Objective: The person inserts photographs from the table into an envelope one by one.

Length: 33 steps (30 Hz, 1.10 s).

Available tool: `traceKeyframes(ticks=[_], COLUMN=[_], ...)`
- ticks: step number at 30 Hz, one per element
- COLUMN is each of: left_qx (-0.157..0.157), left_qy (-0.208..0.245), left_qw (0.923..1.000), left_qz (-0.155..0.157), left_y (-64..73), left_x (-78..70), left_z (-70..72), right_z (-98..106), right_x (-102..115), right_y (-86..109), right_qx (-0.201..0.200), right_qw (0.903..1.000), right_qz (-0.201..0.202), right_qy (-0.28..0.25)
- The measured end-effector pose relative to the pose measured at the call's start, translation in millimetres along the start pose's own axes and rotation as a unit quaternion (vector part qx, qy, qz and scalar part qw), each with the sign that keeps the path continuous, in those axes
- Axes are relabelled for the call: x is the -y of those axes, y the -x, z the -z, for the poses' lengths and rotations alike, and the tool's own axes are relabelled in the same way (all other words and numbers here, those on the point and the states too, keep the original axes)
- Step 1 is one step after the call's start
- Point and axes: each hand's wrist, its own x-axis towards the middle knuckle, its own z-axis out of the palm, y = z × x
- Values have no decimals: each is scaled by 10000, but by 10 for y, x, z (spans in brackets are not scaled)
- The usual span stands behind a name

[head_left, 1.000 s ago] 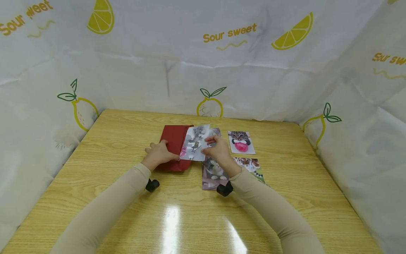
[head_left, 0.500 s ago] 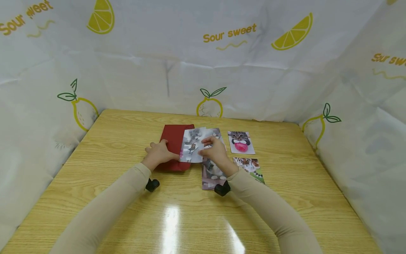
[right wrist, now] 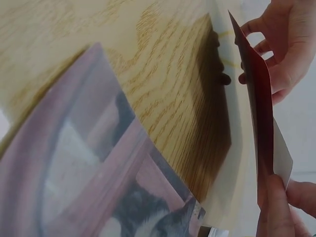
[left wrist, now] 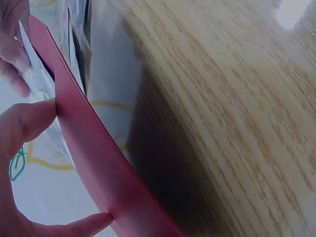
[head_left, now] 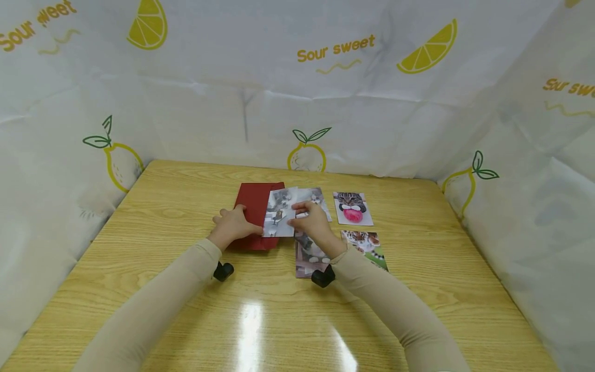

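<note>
My left hand point(head_left: 232, 226) grips a red envelope point(head_left: 248, 206), raised off the table in the left wrist view point(left wrist: 98, 148), thumb and a finger showing on it. A photo card with a small bird point(head_left: 278, 217) is pinched by my right hand point(head_left: 312, 223) along its right edge. The card's left part is inside the envelope's open side and hidden. Beneath my right hand lie a greyish photo card point(head_left: 316, 195) and a darker animal photo card point(head_left: 304, 258), each partly covered by the hand or wrist.
A cat photo card with a pink ball point(head_left: 352, 212) and a tiger photo card point(head_left: 364, 245) lie on the right side of the wooden table point(head_left: 441, 268). White sheeting point(head_left: 204, 113) with lemon prints surrounds the table. Black wrist-camera parts point(head_left: 324, 276) sit at both wrists.
My right hand has moved a little left, carrying the bird photo card further into the red envelope; its pink corner is now hidden. The left hand stays nearly still.
</note>
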Motion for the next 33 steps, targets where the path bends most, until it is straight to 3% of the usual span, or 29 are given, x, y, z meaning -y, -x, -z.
traceKeyframes(ticks=[13,33], left_qx=[-26,-23], left_qy=[43,17], left_qw=[10000,10000], left_qz=[-3,-46], left_y=[-16,-23], left_x=[-3,-17], left_z=[-12,-21], right_z=[30,-24], right_x=[7,71], right_y=[-9,-3], right_qx=[169,211], right_qw=[9946,9888], right_qz=[-325,-130], right_qy=[-966,-1470])
